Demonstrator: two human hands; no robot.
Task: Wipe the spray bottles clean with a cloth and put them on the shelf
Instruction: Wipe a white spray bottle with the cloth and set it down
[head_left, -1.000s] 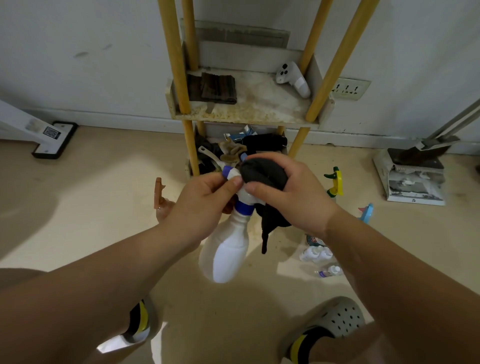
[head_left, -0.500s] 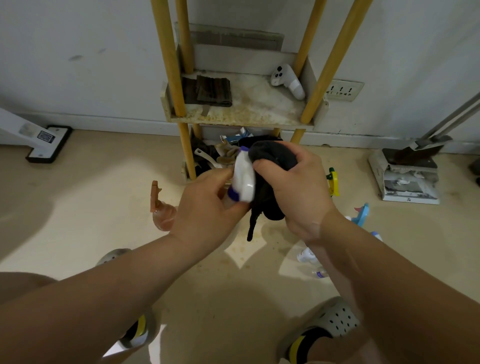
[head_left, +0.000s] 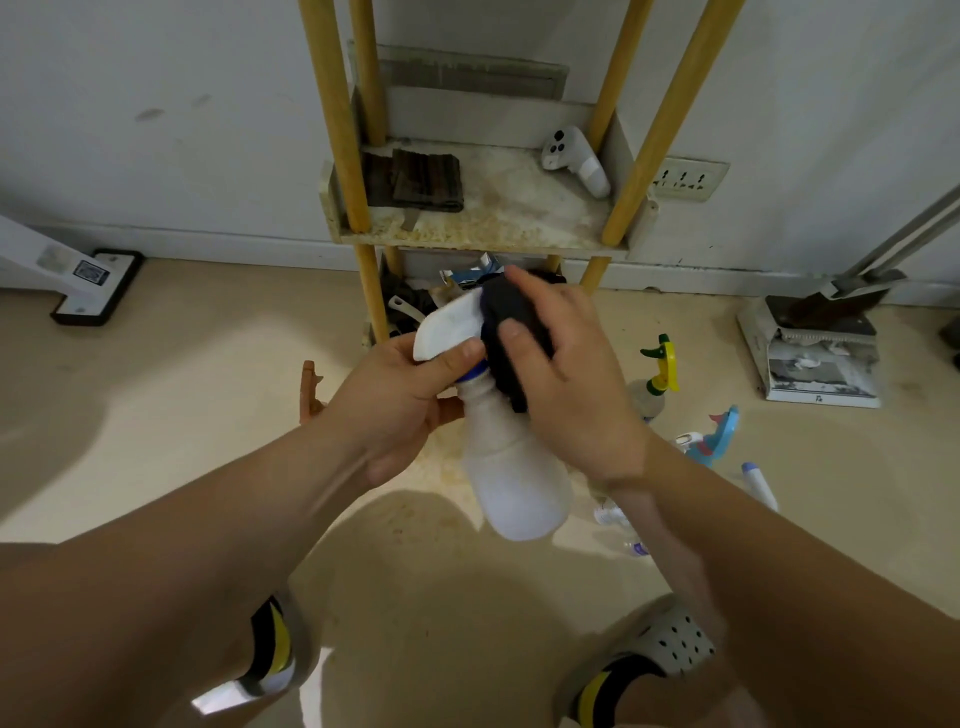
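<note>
**Cloth on the bottle's top**

The right hand pinches a dark cloth against the sprayer. The left hand grips the white spray bottle at its neck, I think. The bottle hangs above the floor, below the shelf.

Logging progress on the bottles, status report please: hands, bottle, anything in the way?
Left hand grips white spray bottle at its head. Right hand presses dark cloth on the head. Shelf holds a folded cloth and a controller.

Stained shelf with folded cloth, white controller.
</note>
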